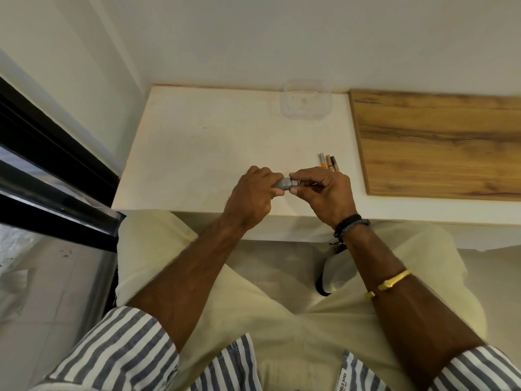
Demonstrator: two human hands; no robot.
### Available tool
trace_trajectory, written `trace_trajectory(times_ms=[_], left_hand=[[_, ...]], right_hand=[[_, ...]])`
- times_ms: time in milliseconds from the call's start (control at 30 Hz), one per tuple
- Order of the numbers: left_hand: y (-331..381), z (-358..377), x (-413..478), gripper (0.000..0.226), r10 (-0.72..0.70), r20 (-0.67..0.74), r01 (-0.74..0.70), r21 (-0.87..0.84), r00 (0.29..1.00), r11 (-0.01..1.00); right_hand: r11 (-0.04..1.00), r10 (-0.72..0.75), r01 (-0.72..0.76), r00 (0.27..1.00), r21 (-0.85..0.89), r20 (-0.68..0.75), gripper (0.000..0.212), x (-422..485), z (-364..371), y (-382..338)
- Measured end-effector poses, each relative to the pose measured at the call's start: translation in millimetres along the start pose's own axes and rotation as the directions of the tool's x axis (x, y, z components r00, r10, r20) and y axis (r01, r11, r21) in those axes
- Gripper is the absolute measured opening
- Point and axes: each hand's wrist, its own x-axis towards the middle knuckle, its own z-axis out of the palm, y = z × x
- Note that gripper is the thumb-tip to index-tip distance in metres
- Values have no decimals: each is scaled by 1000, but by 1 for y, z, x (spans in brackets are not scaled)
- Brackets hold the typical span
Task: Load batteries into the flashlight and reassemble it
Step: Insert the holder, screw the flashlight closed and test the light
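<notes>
A small grey flashlight (pixel 283 184) is held level above the white table (pixel 197 142), near its front edge. My left hand (pixel 251 197) grips its body, most of which is hidden in my fist. My right hand (pixel 321 193) pinches the flashlight's right end with thumb and fingers; what sits at that end is mostly hidden. Three batteries (pixel 328 162) lie side by side on the table just behind my right hand, one grey, one orange, one dark.
A clear plastic container (pixel 306 101) stands at the table's back edge by the wall. A wooden board (pixel 439 142) lies on the right part of the table. A dark window frame (pixel 56 170) runs along the left.
</notes>
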Motion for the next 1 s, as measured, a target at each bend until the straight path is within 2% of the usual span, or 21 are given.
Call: trace_trajectory(times_ms=[133, 300, 500, 533, 600, 667, 767, 933, 1000], left_hand=[[-2, 0, 0, 22, -18, 17, 19, -32, 1000, 999], [1, -3, 0, 20, 28, -59, -29, -18, 998, 999], [8, -1, 0, 26, 79, -72, -79, 3, 994, 997], [9, 0, 0, 27, 69, -78, -69, 3, 995, 998], [9, 0, 1, 28, 43, -86, -43, 5, 995, 999], [8, 0, 1, 27, 20, -96, -20, 4, 995, 1000], [6, -1, 1, 27, -5, -90, 7, 13, 996, 1000], [6, -1, 0, 26, 15, -71, -14, 27, 997, 1000], [8, -1, 0, 25, 39, -65, -37, 27, 997, 999]], right_hand=[[1000, 0, 0, 1000, 3, 17, 27, 1, 2, 3], [991, 128, -128, 992, 26, -19, 25, -1, 7, 1], [941, 330, -334, 942, -56, -63, 55, -1, 13, -5], [941, 337, -338, 940, -15, -46, 54, 0, 13, -5], [937, 317, -316, 948, 149, 20, 37, 1, 9, -4], [944, 231, -248, 968, 218, 103, 27, 3, 3, 0], [975, 154, -173, 979, 142, 137, 35, 3, 0, 6], [968, 218, -226, 972, 106, 85, 23, 1, 4, 3], [963, 261, -264, 963, 44, 64, 34, 1, 5, 0]])
